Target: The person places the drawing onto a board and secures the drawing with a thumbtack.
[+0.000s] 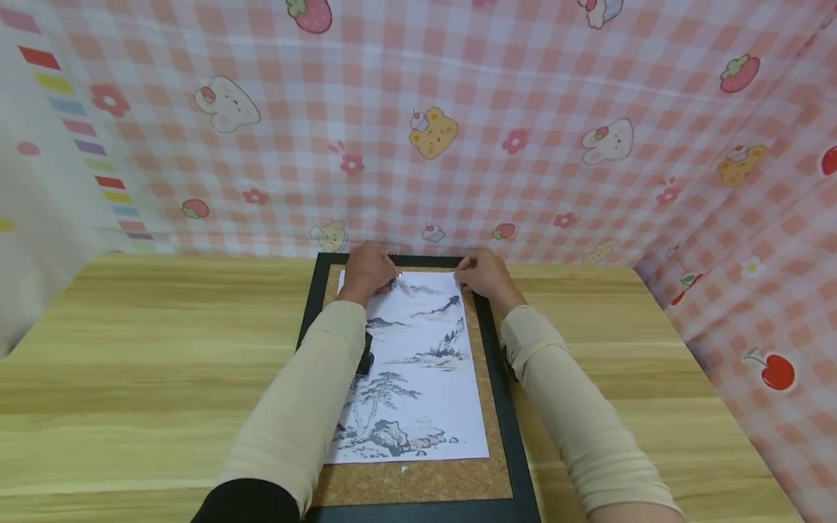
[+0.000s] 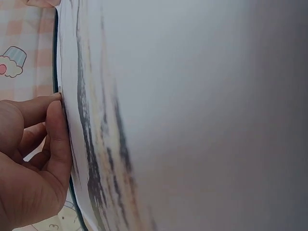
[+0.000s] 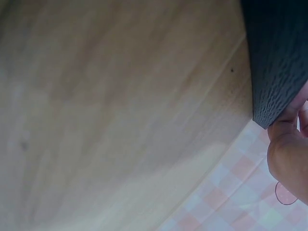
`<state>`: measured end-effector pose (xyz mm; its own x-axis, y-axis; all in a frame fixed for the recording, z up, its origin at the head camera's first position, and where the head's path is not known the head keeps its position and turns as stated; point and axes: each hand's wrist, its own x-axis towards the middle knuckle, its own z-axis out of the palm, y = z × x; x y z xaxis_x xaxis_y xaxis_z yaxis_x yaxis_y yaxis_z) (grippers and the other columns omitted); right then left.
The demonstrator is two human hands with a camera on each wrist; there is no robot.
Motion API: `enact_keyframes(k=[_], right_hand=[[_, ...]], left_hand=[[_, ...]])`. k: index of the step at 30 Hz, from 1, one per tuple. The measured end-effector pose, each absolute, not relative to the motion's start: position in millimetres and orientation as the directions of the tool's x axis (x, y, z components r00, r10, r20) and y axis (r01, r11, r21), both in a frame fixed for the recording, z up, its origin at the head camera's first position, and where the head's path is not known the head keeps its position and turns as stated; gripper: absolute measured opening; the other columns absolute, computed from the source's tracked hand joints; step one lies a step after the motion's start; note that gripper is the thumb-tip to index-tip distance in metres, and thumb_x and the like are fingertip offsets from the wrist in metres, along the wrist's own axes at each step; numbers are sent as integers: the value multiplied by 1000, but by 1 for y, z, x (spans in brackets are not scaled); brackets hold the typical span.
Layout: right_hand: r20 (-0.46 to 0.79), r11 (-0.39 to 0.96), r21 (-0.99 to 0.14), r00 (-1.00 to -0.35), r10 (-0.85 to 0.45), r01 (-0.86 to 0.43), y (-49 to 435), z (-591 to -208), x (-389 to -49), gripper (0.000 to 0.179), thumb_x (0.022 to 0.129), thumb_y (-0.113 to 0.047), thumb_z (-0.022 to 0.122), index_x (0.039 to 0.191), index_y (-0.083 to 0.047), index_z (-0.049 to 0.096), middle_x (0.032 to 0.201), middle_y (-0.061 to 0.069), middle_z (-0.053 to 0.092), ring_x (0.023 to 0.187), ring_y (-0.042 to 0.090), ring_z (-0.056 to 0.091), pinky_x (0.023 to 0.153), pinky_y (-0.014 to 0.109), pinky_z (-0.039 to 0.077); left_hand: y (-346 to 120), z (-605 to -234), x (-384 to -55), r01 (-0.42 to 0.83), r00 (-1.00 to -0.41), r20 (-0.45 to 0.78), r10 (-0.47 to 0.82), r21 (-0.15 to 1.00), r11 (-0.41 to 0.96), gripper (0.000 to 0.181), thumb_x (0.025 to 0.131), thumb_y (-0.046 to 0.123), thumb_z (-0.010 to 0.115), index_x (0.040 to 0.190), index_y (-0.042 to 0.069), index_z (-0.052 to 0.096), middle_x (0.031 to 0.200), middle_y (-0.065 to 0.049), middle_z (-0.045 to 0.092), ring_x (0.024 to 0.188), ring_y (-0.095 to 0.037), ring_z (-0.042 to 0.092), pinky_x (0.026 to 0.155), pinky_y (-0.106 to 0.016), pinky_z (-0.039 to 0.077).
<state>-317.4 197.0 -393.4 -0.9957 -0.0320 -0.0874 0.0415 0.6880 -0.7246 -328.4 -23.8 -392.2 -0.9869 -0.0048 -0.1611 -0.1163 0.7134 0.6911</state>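
A white sheet of paper (image 1: 425,392) printed with an ink landscape of trees, rocks and hills lies on a cork board (image 1: 418,485) with a black frame (image 1: 516,450). My left hand (image 1: 369,270) is at the sheet's top edge, left of its middle. In the left wrist view, the thumb and index finger of that left hand (image 2: 36,159) pinch at the paper's edge. At the sheet's top right corner, my right hand (image 1: 487,274) pinches with thumb and finger. The right wrist view shows this right hand (image 3: 291,149) beside the frame's corner, its fingertips partly hidden.
The board lies on a wooden table (image 1: 163,378), its far end close to a pink checked cloth (image 1: 392,94) that hangs behind. More of the cloth hangs at the right. A small white thing (image 1: 404,468) sits on the cork below the sheet.
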Motion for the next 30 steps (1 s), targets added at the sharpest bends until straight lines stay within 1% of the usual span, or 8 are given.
enact_keyframes(k=[3,8,13,16,20,23,27,30], right_hand=[[-89,683,-729,-996,-27,47,198,-393,-316,7,94,-7,69,93,-1,68,93,14,69,71,21,66,68,34,56],[-78,678,-734,-997,-28,38,201,-394,-314,7,94,-7,69,92,0,69,91,14,69,70,21,66,68,34,56],[-77,668,-743,-997,-25,41,205,-396,-311,7,95,-6,69,93,0,68,92,15,69,71,23,67,69,35,57],[-70,669,-743,-997,-40,25,206,-398,-310,7,95,-7,68,95,1,67,93,15,69,73,23,67,69,35,57],[-51,658,-753,-997,-61,-1,206,-402,-310,8,95,-6,69,95,2,67,93,15,68,75,24,68,69,35,58],[-29,638,-770,-997,-69,-22,205,-405,-309,9,95,-7,69,95,2,67,92,15,68,74,25,68,68,35,59],[9,620,-783,-997,-73,-52,203,-409,-309,9,96,-7,68,97,2,67,92,16,68,73,26,68,68,36,59],[37,613,-787,-997,-69,-71,200,-410,-310,10,97,-8,67,99,2,67,92,15,68,73,25,69,66,35,59]], left_hand=[[-24,-392,-328,-98,-989,-145,7,697,710,12,93,10,72,82,4,74,65,-6,65,50,-13,58,56,-29,49],[-26,-395,-328,-121,-986,-164,12,778,616,5,91,8,75,92,4,77,82,-8,72,55,-13,60,60,-28,53],[-25,-401,-331,-213,-970,-241,-7,844,492,29,88,7,79,117,7,75,96,-8,74,59,-12,60,62,-26,55],[-24,-404,-331,-217,-970,-242,-15,839,499,25,89,9,79,114,6,77,109,-8,73,59,-11,61,63,-26,55],[-24,-407,-329,-220,-970,-242,-23,835,504,9,90,12,78,93,4,79,131,-6,64,63,-11,62,65,-26,55],[-26,-409,-326,-238,-967,-251,-35,850,471,7,90,12,78,90,5,78,125,-7,66,65,-12,61,64,-27,53],[-30,-410,-322,-221,-971,-240,-19,857,466,8,91,15,77,92,7,78,100,-9,70,64,-13,59,63,-27,50],[-33,-410,-320,-196,-974,-228,10,858,475,11,93,18,76,95,7,78,100,-8,70,67,-13,60,64,-28,50]])
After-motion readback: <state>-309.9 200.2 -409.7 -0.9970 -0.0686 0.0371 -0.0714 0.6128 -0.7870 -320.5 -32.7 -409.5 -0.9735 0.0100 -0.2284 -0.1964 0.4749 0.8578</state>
